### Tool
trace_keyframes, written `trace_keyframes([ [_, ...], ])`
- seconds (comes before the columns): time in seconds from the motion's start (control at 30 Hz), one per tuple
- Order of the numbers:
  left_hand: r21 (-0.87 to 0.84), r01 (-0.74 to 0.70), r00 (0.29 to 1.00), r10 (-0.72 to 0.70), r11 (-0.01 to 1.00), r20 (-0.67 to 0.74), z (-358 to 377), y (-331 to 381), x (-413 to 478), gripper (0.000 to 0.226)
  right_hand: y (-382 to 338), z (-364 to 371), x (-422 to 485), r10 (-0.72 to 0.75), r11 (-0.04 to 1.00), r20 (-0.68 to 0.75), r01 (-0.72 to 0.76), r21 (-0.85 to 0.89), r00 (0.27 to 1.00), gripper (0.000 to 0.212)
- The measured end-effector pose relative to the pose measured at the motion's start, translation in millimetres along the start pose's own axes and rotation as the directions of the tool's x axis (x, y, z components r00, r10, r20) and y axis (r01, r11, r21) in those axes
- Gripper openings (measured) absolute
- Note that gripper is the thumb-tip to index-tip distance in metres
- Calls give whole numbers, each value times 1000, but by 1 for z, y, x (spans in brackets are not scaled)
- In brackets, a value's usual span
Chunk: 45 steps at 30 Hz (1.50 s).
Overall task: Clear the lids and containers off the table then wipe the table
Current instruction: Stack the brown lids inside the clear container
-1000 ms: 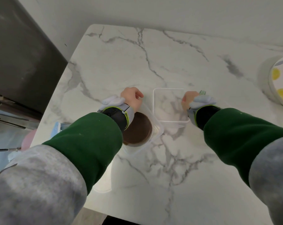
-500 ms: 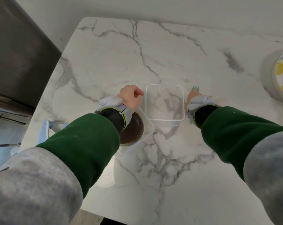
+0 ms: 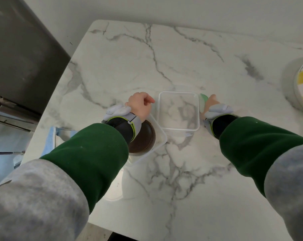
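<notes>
An empty clear square container (image 3: 178,112) stands mid-table between my hands. To its left, tilted, is a second clear tub (image 3: 158,141) with a dark brown round piece (image 3: 144,138) inside. My left hand (image 3: 140,103) is curled over that tub's far corner, gripping its rim. My right hand (image 3: 209,103) sits against the empty container's right wall and pinches a pale green item (image 3: 203,100); its fingers are hidden behind the wrist. A round clear lid (image 3: 112,190) lies near the front edge under my left sleeve.
The white marble table (image 3: 164,58) runs to the wall. A round bowl with a yellow print (image 3: 301,87) stands at the right edge. A blue cloth (image 3: 50,141) hangs at the left edge, beside a dark appliance (image 3: 22,58).
The empty clear container has turned square between my hands. The green item now stands more upright in my right hand. My left hand stays on the tub with the brown piece.
</notes>
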<state>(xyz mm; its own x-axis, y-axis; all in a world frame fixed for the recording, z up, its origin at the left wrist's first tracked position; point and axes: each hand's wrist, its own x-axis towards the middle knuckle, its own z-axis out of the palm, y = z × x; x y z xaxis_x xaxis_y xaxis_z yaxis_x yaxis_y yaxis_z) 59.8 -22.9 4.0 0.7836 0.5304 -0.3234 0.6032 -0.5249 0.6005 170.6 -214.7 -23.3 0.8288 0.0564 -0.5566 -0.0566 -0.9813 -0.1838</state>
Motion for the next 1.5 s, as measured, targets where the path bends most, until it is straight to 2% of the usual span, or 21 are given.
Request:
trace_keyframes([
  [0.1,-22,-16,1000,16,1000,-19,-2,-1,-1,34,-3,-11,-2,-85,996,-40,85,2,996,55],
  [0.17,-24,-20,999,19,1000,-30,-4,-2,-1,34,-9,-14,-5,-208,977,-67,211,40,976,51],
  [0.27,-11,-9,998,8,1000,-63,-8,-5,-3,35,-27,-14,-15,-397,897,-94,408,172,913,32],
  [0.43,-38,47,981,-53,998,-188,-31,-21,-5,41,-62,-4,-43,-609,760,-97,614,214,787,33],
  [0.57,-89,98,966,-116,991,-233,-47,-33,-14,41,-77,0,-61,-658,725,-50,650,226,751,42],
  [0.73,-117,90,966,-115,989,-230,-57,-42,-28,43,-86,11,-85,-720,682,108,671,289,685,32],
  [0.87,-123,104,967,-130,987,-218,-62,-49,-38,41,-88,16,-104,-753,655,242,734,180,612,17],
  [1.0,-119,114,969,-137,986,-205,-63,-55,-48,40,-91,32,-118,-774,571,353,821,28,526,14],
  [1.13,-137,132,965,-159,982,-211,-62,-58,-56,39,-89,41,-120,-775,479,401,868,-131,488,17],
  [1.27,-132,146,966,-170,980,-194,-60,-59,-59,38,-81,43,-116,-771,427,424,880,-211,475,20],
  [1.37,-125,150,970,-170,981,-173,-57,-58,-61,37,-80,47,-113,-793,430,391,884,-184,467,17],
  [1.5,-107,138,977,-153,985,-146,-54,-52,-62,36,-78,48,-113,-814,488,349,873,-25,465,15],
])
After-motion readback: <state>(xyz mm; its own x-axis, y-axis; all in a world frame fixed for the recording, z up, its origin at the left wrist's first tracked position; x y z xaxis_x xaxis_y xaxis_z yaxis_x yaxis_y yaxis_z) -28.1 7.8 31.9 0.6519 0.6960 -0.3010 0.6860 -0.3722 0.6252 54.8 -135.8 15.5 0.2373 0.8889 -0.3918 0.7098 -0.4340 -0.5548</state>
